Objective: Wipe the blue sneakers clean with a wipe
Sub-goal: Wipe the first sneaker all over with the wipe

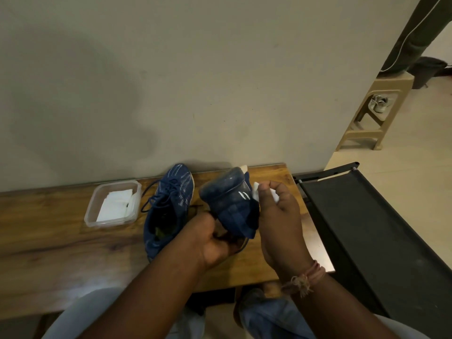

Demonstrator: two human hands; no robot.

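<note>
While the left hand [215,243] grips one blue sneaker [230,204] sole-up, white stripe marks showing but no readable writing, the right hand [278,211] pinches a wipe [256,189] against it.

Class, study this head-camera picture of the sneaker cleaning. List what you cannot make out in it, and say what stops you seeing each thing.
1. Wipe: mostly hidden inside the right hand; only white edges show.
2. Held sneaker: motion-blurred, its heel covered by the left hand; dirt cannot be judged.
3. Small dark speck in the plastic container: too small to identify.
4. Pale shoes under the stool: too far for detail.
</note>
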